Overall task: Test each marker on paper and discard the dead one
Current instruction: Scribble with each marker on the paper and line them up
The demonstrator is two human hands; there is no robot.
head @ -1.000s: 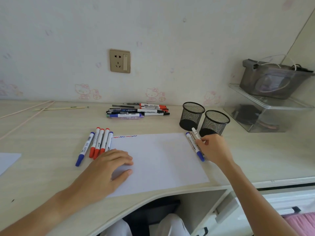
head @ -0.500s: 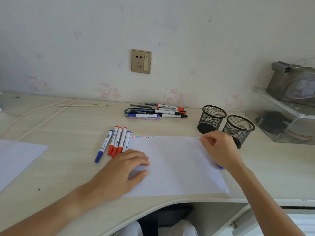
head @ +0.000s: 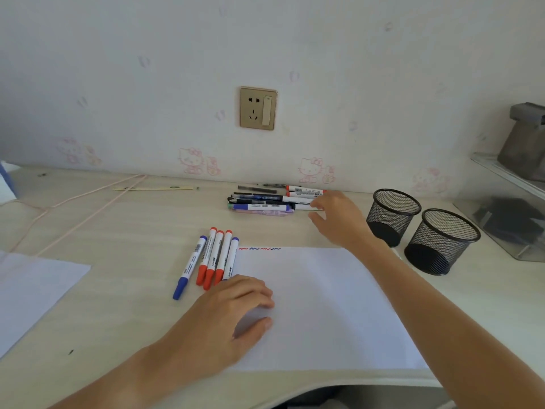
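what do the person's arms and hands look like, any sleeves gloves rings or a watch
Both forearms are bare as far as the frame shows, with no sleeve in view. The left hand and right hand wear no gloves, and no ring, watch or bracelet shows on either.

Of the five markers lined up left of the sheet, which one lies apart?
The leftmost blue-capped marker; it angles away with a gap, while the other four lie touching.

Pen pile's (head: 265,202) right ends perhaps hand-hidden.
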